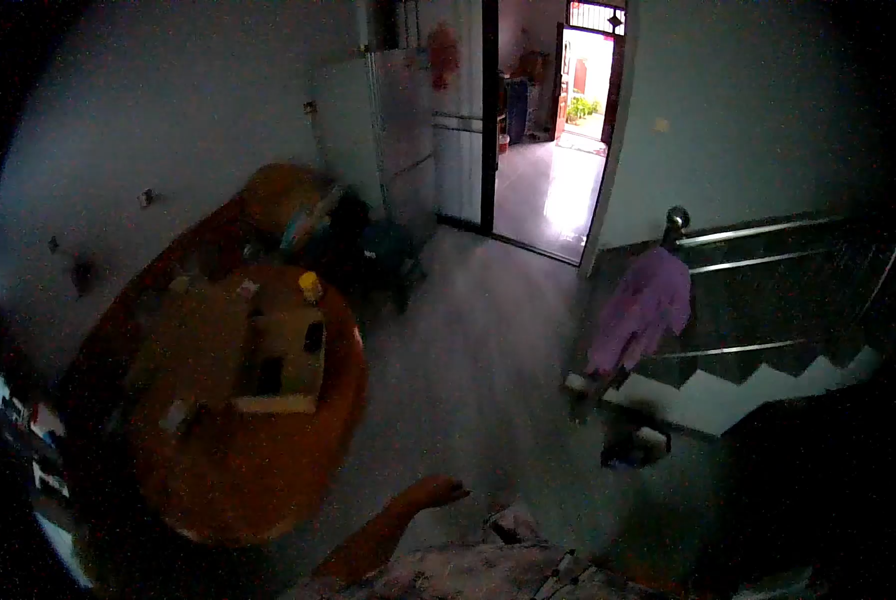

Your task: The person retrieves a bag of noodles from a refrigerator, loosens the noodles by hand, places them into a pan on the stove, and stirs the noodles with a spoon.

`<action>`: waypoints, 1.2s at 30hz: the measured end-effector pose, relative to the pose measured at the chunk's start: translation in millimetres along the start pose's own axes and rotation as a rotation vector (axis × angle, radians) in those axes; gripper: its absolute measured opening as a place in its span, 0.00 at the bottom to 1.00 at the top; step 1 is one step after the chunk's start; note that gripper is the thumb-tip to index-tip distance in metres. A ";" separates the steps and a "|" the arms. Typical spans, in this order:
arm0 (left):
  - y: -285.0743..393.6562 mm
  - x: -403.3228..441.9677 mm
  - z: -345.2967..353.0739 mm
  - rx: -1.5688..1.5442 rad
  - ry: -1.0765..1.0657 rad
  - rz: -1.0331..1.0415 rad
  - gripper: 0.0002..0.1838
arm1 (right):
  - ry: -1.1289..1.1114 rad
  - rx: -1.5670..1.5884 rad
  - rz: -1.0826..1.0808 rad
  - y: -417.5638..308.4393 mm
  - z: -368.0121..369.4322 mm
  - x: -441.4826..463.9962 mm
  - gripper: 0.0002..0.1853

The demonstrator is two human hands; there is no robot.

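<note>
Your left hand [438, 490] hangs in the air, fingers loosely bent and partly spread, with no visible hold on anything. Your right hand is outside the frame, so you can't judge its state. The brown table [313, 475] lies well apart at 10 o'clock from your left hand, the nearer of the 2 as far as shown, its long axis running roughly 12 to 6.
</note>
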State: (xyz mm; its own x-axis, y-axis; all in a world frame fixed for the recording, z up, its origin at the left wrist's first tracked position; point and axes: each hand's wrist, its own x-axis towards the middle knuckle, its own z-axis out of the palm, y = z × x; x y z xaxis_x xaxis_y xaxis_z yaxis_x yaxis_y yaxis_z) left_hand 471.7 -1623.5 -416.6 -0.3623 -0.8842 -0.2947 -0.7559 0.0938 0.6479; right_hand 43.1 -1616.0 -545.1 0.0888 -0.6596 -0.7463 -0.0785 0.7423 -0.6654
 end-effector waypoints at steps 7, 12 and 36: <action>-33.2 163.1 -134.4 -0.118 -0.001 -0.023 0.17 | 0.005 -0.041 0.028 -143.2 30.5 154.6 0.14; -97.0 242.5 -200.8 -0.086 -0.108 -0.044 0.13 | -0.132 -0.099 -0.128 -314.8 70.5 266.3 0.13; -324.5 584.5 -910.2 -0.384 1.058 -0.029 0.09 | 0.036 -0.090 0.042 -687.6 237.6 557.3 0.09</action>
State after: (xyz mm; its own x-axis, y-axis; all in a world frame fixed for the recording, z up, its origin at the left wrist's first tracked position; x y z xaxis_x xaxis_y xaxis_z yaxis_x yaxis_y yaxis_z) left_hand 1001.5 -2587.3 -159.8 0.4354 -0.8441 0.3130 -0.4727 0.0815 0.8774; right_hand 382.6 -2466.1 -500.1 0.0476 -0.6330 -0.7727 -0.1705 0.7571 -0.6307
